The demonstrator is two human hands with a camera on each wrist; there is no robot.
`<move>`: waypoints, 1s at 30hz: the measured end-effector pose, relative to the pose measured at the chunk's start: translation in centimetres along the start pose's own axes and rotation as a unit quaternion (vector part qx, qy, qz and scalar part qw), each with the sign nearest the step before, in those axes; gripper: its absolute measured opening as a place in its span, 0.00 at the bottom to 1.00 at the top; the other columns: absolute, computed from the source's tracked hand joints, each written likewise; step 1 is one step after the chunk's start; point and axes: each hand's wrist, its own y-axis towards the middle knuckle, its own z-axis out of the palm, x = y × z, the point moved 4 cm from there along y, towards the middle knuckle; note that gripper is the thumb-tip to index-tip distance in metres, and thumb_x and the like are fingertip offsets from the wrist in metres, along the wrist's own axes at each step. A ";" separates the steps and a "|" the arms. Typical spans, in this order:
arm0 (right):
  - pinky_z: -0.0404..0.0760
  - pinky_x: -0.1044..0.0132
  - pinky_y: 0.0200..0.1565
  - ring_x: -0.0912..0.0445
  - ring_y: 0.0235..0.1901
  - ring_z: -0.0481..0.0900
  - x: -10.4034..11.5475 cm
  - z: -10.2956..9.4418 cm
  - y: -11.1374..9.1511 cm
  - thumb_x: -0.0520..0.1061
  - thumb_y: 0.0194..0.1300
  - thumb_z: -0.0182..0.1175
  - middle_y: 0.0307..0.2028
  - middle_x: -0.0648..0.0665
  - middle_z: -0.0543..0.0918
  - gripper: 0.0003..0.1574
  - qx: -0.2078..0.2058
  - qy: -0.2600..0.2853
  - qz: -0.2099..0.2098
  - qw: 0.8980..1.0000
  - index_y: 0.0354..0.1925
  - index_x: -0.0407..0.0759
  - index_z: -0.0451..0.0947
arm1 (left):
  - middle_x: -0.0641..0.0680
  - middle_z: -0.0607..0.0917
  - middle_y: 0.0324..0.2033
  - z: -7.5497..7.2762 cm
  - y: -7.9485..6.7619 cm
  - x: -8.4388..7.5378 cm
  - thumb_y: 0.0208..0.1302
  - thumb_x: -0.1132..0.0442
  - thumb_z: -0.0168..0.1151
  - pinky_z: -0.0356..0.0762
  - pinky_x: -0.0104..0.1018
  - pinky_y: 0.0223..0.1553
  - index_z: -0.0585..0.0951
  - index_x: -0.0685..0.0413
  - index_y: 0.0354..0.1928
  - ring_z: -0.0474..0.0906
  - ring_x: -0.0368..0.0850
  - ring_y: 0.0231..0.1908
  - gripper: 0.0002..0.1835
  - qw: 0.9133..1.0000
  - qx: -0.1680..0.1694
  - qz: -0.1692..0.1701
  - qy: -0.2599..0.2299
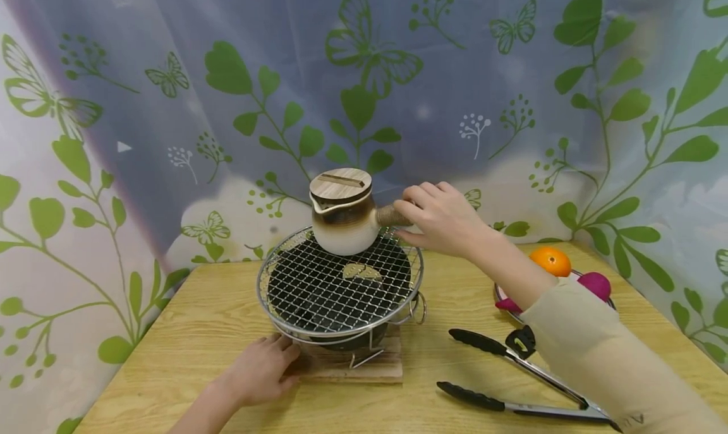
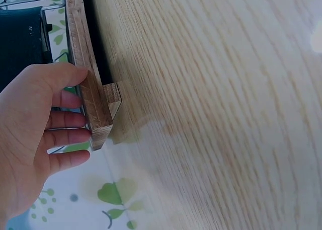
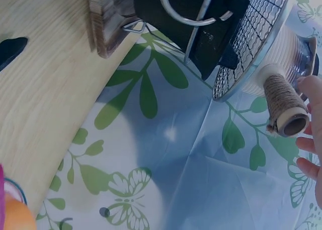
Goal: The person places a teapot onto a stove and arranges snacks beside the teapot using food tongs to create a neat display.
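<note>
A teapot (image 1: 345,229) with a white-to-brown body and a wooden lid (image 1: 340,184) sits on a round wire grill rack (image 1: 341,295) over a black stove. My right hand (image 1: 440,216) is at its rope-wrapped side handle (image 1: 392,215). In the right wrist view the fingers (image 3: 307,143) spread loosely beside the handle (image 3: 284,101), whose hollow end shows uncovered. My left hand (image 1: 263,366) rests against the left front corner of the wooden board (image 1: 364,371) under the stove. Its thumb and fairly straight fingers touch the board (image 2: 95,99) in the left wrist view.
Black-tipped tongs (image 1: 512,352) lie spread on the table at the right front. Behind my right forearm stands a plate (image 1: 500,298) with an orange (image 1: 550,261) and a magenta item (image 1: 596,286). A leaf-patterned curtain (image 1: 370,74) hangs behind the table.
</note>
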 end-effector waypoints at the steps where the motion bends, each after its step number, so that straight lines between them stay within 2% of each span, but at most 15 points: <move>1: 0.75 0.59 0.28 0.48 0.32 0.77 0.0 -0.2 -0.2 0.55 0.46 0.70 0.37 0.41 0.79 0.28 -0.002 0.002 -0.002 1.000 0.41 0.39 0.77 | 0.54 0.79 0.37 0.0 0.0 0.0 0.51 0.49 0.64 0.76 0.47 0.40 0.79 0.56 0.42 0.76 0.52 0.40 0.21 1.000 -0.002 0.002 0.002; 7: 0.78 0.56 0.32 0.46 0.34 0.78 0.5 -1.6 -1.5 0.53 0.44 0.70 0.39 0.39 0.79 0.29 -0.011 0.013 -0.016 1.000 0.42 0.38 0.77 | 0.54 0.79 0.36 -0.2 -0.1 0.1 0.50 0.49 0.64 0.77 0.46 0.38 0.79 0.56 0.41 0.76 0.51 0.39 0.21 1.000 -0.020 0.009 0.010; 10: 0.78 0.55 0.32 0.46 0.35 0.78 0.8 -2.5 -2.1 0.53 0.48 0.67 0.39 0.39 0.80 0.26 -0.016 0.012 -0.027 0.999 0.43 0.38 0.77 | 0.53 0.79 0.35 -0.3 -0.1 0.2 0.50 0.49 0.65 0.77 0.46 0.37 0.79 0.56 0.40 0.76 0.51 0.38 0.20 1.000 -0.024 0.010 0.012; 14: 0.78 0.55 0.31 0.46 0.34 0.79 1.5 -3.6 -3.2 0.55 0.62 0.52 0.39 0.39 0.80 0.22 -0.022 0.005 -0.046 0.999 0.43 0.39 0.78 | 0.53 0.79 0.35 -0.3 -0.1 0.2 0.49 0.49 0.65 0.76 0.46 0.37 0.79 0.56 0.40 0.76 0.51 0.39 0.20 1.000 -0.024 0.010 0.012; 18: 0.78 0.54 0.32 0.45 0.34 0.79 2.1 -4.6 -4.4 0.57 0.70 0.39 0.38 0.39 0.81 0.29 -0.025 0.004 -0.054 0.998 0.42 0.38 0.79 | 0.54 0.79 0.36 -0.3 0.0 0.3 0.49 0.49 0.65 0.77 0.46 0.37 0.79 0.56 0.42 0.76 0.52 0.40 0.21 1.000 -0.024 0.009 0.013; 26: 0.78 0.56 0.30 0.47 0.33 0.78 2.3 -5.7 -7.8 0.58 0.70 0.40 0.37 0.41 0.79 0.29 0.014 0.030 -0.010 0.999 0.42 0.38 0.79 | 0.54 0.79 0.36 -0.3 0.2 0.0 0.49 0.50 0.65 0.77 0.45 0.35 0.78 0.56 0.39 0.76 0.51 0.38 0.20 1.000 -0.023 0.014 0.009; 30: 0.79 0.55 0.31 0.48 0.34 0.78 2.0 -5.7 -10.1 0.60 0.70 0.40 0.37 0.42 0.79 0.32 0.035 0.052 0.027 0.998 0.43 0.37 0.78 | 0.53 0.79 0.35 -0.2 0.4 -0.2 0.49 0.50 0.65 0.77 0.45 0.36 0.78 0.56 0.39 0.76 0.51 0.38 0.20 1.000 -0.023 0.014 0.005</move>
